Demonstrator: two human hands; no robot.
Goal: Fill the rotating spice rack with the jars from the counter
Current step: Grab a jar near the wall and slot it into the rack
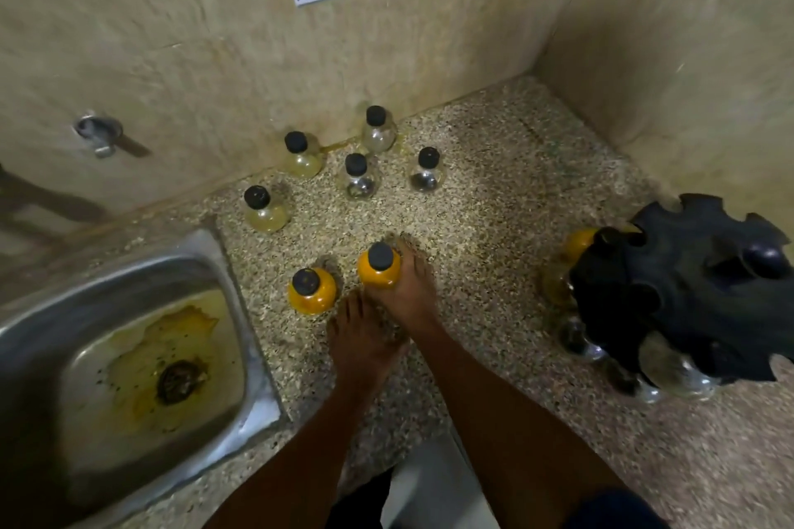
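Speckled stone tabletop [494,202]: the right hand [408,288] wraps its grip around a yellow-filled, black-capped glass jar [379,271]; the left hand [365,335] rests beside it, released. Smooth, breakable glass probably handles best held around its round belly.

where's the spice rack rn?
In the head view the black spice rack stands at the far right of the speckled counter, near the wall corner, right of the right hand that grips a yellow jar.
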